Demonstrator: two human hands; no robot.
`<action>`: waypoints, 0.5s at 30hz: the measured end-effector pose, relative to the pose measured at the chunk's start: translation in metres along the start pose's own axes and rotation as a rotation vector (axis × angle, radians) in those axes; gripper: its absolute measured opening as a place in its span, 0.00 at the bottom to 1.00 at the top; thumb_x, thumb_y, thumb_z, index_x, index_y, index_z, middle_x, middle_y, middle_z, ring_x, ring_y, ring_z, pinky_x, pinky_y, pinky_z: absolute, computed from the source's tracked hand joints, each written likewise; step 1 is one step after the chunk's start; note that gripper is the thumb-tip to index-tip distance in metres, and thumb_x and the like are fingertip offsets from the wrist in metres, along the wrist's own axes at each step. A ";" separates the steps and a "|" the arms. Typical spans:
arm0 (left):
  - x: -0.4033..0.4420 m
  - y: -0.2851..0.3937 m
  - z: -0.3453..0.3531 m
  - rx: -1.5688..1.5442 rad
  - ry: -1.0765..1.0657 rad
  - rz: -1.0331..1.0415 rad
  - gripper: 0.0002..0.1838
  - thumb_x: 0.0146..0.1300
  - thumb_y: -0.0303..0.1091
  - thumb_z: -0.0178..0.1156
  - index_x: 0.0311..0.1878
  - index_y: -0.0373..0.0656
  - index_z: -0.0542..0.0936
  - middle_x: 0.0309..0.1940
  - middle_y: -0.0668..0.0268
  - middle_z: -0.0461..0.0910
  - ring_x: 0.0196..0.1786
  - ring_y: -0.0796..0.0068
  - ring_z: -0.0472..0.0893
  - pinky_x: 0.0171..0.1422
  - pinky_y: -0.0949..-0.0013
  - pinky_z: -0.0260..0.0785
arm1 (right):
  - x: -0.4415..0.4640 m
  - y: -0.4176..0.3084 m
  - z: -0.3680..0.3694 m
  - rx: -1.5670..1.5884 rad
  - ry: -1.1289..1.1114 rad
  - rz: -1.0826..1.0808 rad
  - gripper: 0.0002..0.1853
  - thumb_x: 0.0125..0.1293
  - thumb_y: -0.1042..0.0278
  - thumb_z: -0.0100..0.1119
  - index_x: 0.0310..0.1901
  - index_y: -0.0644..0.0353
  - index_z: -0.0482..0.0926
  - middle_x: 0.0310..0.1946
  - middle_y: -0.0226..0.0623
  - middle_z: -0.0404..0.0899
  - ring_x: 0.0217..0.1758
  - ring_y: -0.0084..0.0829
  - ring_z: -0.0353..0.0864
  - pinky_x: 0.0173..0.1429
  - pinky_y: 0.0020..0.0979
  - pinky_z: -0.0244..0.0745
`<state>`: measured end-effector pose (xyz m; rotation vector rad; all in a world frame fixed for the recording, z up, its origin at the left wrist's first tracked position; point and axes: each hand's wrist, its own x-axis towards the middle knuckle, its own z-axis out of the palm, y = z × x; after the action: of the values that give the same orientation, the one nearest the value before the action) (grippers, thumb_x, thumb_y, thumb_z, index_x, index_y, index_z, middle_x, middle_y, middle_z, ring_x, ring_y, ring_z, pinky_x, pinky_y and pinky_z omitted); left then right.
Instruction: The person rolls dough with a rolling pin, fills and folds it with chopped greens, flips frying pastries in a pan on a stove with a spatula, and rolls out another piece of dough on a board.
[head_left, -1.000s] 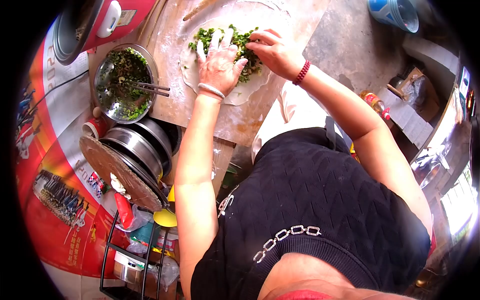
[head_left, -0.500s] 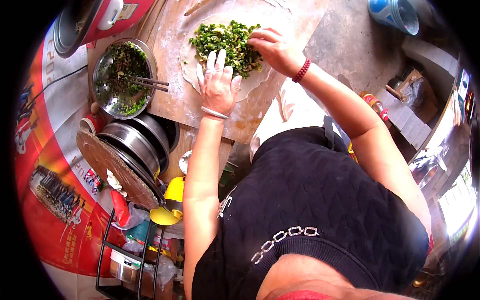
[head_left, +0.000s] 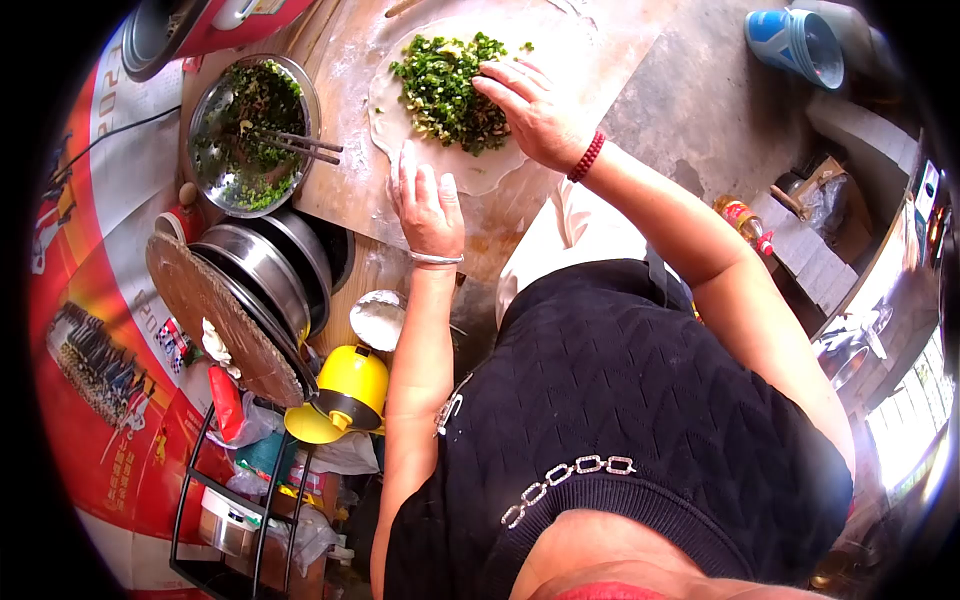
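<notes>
A rolled-out sheet of dough point(head_left: 480, 172) lies on the floured board point(head_left: 345, 185), with chopped green filling point(head_left: 450, 90) heaped in its middle. My right hand point(head_left: 540, 115) rests at the filling's right side, fingertips touching it, fingers stretched out. Near the dough's lower left edge, my left hand point(head_left: 428, 208) has its fingers extended and holds nothing. To the left stands a metal bowl point(head_left: 205, 165) with more green filling and chopsticks point(head_left: 310, 147) resting in it.
Stacked metal pans point(head_left: 255, 270) and a round brown lid point(head_left: 215, 315) are left of my left arm. A yellow container point(head_left: 352, 385) and a small bowl of white powder point(head_left: 378, 318) stand nearby. Blue buckets point(head_left: 790, 45) are at the upper right.
My left hand has drawn back from the filling toward the dough's lower edge. My right hand has moved slightly left and down, and the heap is more compact on its right side.
</notes>
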<state>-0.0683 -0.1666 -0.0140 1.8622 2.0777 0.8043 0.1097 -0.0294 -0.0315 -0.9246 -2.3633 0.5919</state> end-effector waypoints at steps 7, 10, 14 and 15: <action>-0.008 -0.012 -0.004 0.034 0.056 -0.123 0.18 0.68 0.35 0.54 0.50 0.26 0.73 0.64 0.43 0.68 0.65 0.41 0.68 0.70 0.48 0.58 | 0.010 -0.003 0.003 -0.023 0.005 -0.022 0.20 0.65 0.72 0.57 0.60 0.58 0.73 0.62 0.39 0.73 0.67 0.41 0.70 0.73 0.43 0.61; -0.005 -0.015 -0.005 0.040 0.056 -0.130 0.18 0.68 0.35 0.54 0.50 0.26 0.74 0.64 0.43 0.68 0.65 0.42 0.68 0.70 0.49 0.59 | 0.025 -0.006 0.012 -0.038 -0.013 -0.109 0.19 0.67 0.69 0.57 0.60 0.56 0.73 0.62 0.37 0.73 0.67 0.38 0.70 0.73 0.41 0.60; -0.007 -0.016 -0.007 0.034 0.063 -0.157 0.18 0.68 0.35 0.55 0.50 0.26 0.73 0.63 0.42 0.69 0.65 0.41 0.68 0.70 0.49 0.58 | 0.042 0.004 0.031 -0.117 -0.064 -0.184 0.17 0.69 0.66 0.55 0.57 0.56 0.75 0.59 0.37 0.75 0.65 0.36 0.72 0.72 0.39 0.62; -0.008 -0.013 -0.008 0.021 0.074 -0.173 0.18 0.68 0.35 0.55 0.50 0.26 0.73 0.63 0.42 0.69 0.64 0.41 0.68 0.70 0.49 0.59 | 0.047 0.004 0.032 -0.129 -0.080 -0.171 0.16 0.69 0.66 0.55 0.57 0.57 0.76 0.59 0.37 0.76 0.65 0.36 0.72 0.71 0.39 0.63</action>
<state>-0.0825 -0.1772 -0.0159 1.6581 2.2631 0.8222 0.0622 -0.0003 -0.0437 -0.7551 -2.5452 0.4205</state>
